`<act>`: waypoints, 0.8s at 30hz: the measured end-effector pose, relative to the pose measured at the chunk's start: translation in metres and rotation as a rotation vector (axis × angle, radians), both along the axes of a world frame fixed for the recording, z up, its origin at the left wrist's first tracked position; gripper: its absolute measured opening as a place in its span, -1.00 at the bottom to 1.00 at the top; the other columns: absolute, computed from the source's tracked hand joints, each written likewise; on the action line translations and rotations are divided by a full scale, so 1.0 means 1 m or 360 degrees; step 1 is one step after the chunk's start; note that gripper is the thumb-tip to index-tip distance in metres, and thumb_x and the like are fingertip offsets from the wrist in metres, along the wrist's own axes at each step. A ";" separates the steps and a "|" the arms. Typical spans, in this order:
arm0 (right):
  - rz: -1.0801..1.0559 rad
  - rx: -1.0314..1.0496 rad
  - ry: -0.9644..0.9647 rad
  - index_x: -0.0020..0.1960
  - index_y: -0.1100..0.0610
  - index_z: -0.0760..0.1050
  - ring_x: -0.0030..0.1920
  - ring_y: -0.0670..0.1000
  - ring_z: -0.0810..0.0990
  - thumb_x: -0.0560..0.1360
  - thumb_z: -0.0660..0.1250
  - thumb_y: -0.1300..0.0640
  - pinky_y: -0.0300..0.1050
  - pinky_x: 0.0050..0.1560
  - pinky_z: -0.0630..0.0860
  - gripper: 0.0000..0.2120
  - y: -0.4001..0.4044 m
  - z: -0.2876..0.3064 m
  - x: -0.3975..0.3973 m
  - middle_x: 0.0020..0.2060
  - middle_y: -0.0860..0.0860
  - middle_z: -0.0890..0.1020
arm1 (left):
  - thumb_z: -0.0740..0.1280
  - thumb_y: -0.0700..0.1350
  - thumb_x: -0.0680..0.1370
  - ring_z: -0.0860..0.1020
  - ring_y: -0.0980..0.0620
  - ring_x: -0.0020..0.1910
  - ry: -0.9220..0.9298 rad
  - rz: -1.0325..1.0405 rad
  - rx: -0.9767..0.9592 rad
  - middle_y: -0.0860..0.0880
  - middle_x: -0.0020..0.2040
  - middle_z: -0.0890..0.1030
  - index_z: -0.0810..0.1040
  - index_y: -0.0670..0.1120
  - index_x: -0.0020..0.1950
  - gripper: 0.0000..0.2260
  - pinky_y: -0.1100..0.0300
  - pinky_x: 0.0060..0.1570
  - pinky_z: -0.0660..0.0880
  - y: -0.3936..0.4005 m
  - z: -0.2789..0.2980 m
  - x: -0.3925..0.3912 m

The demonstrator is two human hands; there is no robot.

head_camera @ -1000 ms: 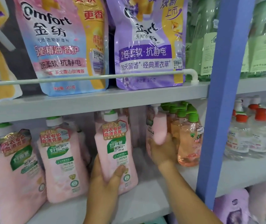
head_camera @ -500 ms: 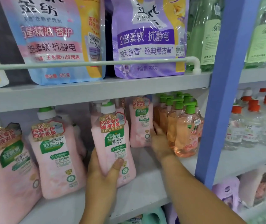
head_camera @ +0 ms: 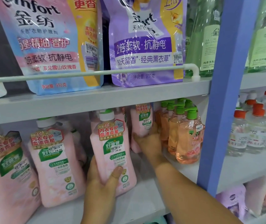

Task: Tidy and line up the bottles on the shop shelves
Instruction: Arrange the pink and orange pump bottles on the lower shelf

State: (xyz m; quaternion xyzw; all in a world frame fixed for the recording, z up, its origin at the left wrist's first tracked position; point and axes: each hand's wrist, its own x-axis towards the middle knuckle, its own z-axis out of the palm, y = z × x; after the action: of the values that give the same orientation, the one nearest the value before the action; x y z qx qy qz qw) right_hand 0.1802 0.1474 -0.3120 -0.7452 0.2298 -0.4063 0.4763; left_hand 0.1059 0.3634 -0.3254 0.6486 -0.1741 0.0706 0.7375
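We take the blue upright post of the shelving as our landmark and read from far left toward it. Farthest from the post, on the lower shelf, stand 2 pink detergent bottles with white caps, upright and side by side near the shelf's front edge. Next toward the post, our left hand grips a third pink bottle low on its body: the thumb lies across the front label and the fingers curl round its left side. This bottle is upright, at the front of the lower shelf, with its price sticker reading 29.00. Closer to the post and deeper on the same shelf, our right hand holds a fourth pink bottle, fingers wrapped round its right side and the thumb on its left; its label faces us. Just left of the post, touching that hand's side, stands a tight cluster of orange pump bottles with green pumps. Above all this, on the upper shelf behind a white rail, we see a pink-and-blue softener pouch and, nearer the post, a purple softener pouch. Right of the post stand clear bottles with orange caps.
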 end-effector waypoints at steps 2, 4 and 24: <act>0.0061 -0.0010 0.0002 0.53 0.13 0.24 0.27 0.14 0.59 0.31 0.64 -0.01 -0.05 0.25 0.54 -0.07 -0.002 0.001 -0.002 0.32 0.12 0.56 | 0.50 -0.27 0.49 0.70 0.12 0.03 0.0005 -0.0001 0.0006 0.09 0.14 0.71 0.49 0.20 0.28 -0.50 0.28 -0.15 0.64 0.000 0.001 -0.001; 0.0100 0.0013 0.0023 0.57 0.16 0.21 0.32 0.13 0.54 0.36 0.62 0.01 0.03 0.33 0.51 -0.07 -0.001 0.004 -0.005 0.37 0.14 0.51 | 0.48 -0.30 0.50 0.69 0.20 -0.02 -0.0013 -0.0004 0.0019 0.08 0.10 0.71 0.49 0.21 0.23 -0.51 0.37 -0.19 0.60 0.000 0.005 -0.002; -0.0079 -0.0102 -0.0130 0.47 0.10 0.23 0.12 -0.04 0.40 0.19 0.69 -0.04 -0.26 0.08 0.37 0.00 0.017 0.010 -0.080 0.16 -0.02 0.36 | 0.29 -0.23 0.62 0.04 -0.05 0.65 -0.0356 0.0193 0.1041 -0.11 0.66 0.07 0.12 -0.18 0.65 -0.37 0.25 0.56 -0.02 -0.067 0.036 0.038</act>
State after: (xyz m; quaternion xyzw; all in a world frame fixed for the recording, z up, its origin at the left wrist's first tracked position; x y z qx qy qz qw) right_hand 0.0998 0.1645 -0.3025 -0.7368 0.2155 -0.4553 0.4510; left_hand 0.1437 0.2969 -0.2898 0.8481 -0.2283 0.1253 0.4615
